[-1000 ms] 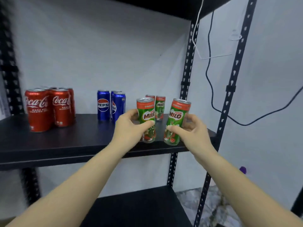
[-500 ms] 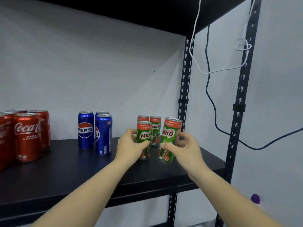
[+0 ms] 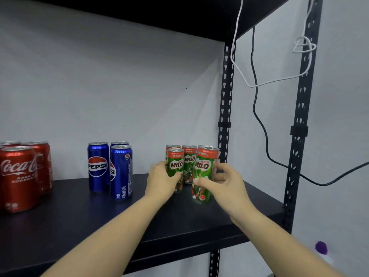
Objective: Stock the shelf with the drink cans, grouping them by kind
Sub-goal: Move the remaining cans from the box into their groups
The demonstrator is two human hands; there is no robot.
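Left grip: my left hand [image 3: 161,181] was wrapped around the near-left Milo can [image 3: 175,166], thumb across its front low down, fingers hidden behind it; clamped on it.
Right grip: my right hand [image 3: 227,184] was closed on the near-right Milo can [image 3: 202,174], thumb pressed on its lower front, fingers curled round its far right side.
Near-left Milo can: upright inside my left grip; its base was hidden by my hand, so I could not tell whether it had reached the shelf [image 3: 79,212].
Near-right Milo can: leaning slightly, top away from my right grip's thumb, its base at or just above the shelf; I could not tell which.
Back Milo cans: two more [image 3: 189,156] stood just beyond my grips, one directly behind the left-held can, the other showing between the two held cans.
Pepsi cans: three blue ones [image 3: 120,172] stood upright in a tight cluster, well to the left of my left grip.
Coca-Cola cans: a red group [image 3: 18,176] sat further left again, beyond the Pepsi cans, at the frame's edge.
Shelf: black, carrying all three groups; bare board lay between each group and under my forearms.
Upright: the black perforated post [image 3: 224,116] rose just behind and right of my right grip.
Cables: a white one [image 3: 279,79] and a black one [image 3: 259,120] hung beyond that post.
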